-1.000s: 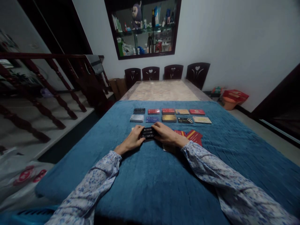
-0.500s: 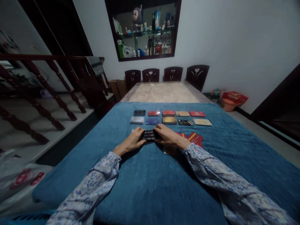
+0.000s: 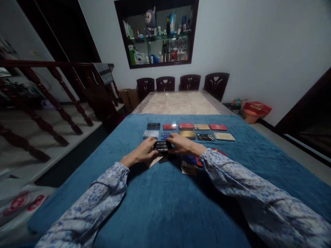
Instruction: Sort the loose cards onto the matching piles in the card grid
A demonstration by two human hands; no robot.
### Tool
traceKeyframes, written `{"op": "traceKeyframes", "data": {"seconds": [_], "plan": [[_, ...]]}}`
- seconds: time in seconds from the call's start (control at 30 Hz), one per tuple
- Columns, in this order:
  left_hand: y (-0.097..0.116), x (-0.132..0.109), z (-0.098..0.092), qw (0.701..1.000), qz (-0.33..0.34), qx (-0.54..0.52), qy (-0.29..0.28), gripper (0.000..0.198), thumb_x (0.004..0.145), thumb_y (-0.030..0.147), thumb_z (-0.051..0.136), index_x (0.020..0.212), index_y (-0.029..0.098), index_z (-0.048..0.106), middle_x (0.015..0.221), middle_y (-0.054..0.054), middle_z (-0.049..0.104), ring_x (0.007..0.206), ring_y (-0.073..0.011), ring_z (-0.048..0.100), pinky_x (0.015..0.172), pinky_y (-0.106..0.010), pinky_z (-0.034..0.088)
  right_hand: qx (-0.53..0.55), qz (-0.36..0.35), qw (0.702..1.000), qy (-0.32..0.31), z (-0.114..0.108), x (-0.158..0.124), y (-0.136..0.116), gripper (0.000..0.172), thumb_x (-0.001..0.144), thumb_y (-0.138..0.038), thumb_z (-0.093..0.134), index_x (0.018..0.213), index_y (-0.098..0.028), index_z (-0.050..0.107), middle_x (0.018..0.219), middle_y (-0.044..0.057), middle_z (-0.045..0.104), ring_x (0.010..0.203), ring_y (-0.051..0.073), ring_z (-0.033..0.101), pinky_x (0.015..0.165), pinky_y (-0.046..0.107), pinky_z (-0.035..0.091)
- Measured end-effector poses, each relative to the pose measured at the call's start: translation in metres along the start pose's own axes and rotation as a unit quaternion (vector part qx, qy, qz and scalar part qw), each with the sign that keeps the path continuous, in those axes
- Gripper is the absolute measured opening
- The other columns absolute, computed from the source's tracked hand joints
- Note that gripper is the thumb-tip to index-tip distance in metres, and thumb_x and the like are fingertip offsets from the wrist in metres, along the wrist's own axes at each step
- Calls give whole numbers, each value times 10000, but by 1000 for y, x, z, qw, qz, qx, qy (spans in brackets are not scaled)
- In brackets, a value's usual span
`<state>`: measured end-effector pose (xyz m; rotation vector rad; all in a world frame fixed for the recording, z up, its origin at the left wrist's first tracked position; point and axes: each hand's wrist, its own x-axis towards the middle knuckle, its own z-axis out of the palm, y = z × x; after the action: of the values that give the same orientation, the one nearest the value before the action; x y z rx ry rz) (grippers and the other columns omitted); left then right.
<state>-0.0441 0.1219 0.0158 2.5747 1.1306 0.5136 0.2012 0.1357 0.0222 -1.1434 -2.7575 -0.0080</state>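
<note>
Between my two hands is a black stack of cards [image 3: 162,146] with white print. My left hand [image 3: 143,151] closes on its left end, thumb low and fingers at the upper corner. On its right end my right hand [image 3: 184,144] grips in the same way. A pale card [image 3: 154,161] lies below the stack, partly under my left hand. Loose cards [image 3: 189,164], blue, red and tan, are partly hidden beneath my right wrist. Just beyond, two rows of card stacks include a blue stack [image 3: 167,136], a gold stack [image 3: 187,134] and a silver stack [image 3: 151,134].
The blue cloth [image 3: 155,206] covers the near part of the table, with the bare stone-like top [image 3: 178,101] beyond. Dark chairs [image 3: 190,82] stand at the far end. A wooden railing [image 3: 64,106] is on the left, plastic bags [image 3: 23,203] at lower left.
Both hands have lifted the black card stack slightly, bringing it a little up and left. The pale card and more of the loose cards now show below.
</note>
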Motion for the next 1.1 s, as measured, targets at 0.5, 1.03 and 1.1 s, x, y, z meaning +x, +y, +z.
{"op": "traceKeyframes", "data": {"seconds": [0.5,1.03,1.1], "plan": [[-44,43,-29,996,-33,79,6,316,841,173,636,1156,171,656,1166,-113,594,1058,-261,630,991,-413,544,-14,7,1000,-7,-21,64,23,277,842,-295,803,1030,-100,748,1098,151,691,928,225,663,789,283,484],[-99,93,-44,987,-64,148,-11,407,794,188,604,1191,143,683,1158,-124,632,1090,-279,639,1019,-393,538,-59,53,996,-48,-29,121,41,373,889,-335,761,1162,-82,759,1196,191,704,1003,242,707,826,245,496],[-105,97,-44,985,-65,159,-13,410,795,190,602,1196,147,681,1174,-125,637,1126,-283,631,1041,-391,527,-58,57,995,-49,-28,126,44,375,892,-335,757,1168,-82,760,1223,190,700,1025,242,707,843,240,500]]}}
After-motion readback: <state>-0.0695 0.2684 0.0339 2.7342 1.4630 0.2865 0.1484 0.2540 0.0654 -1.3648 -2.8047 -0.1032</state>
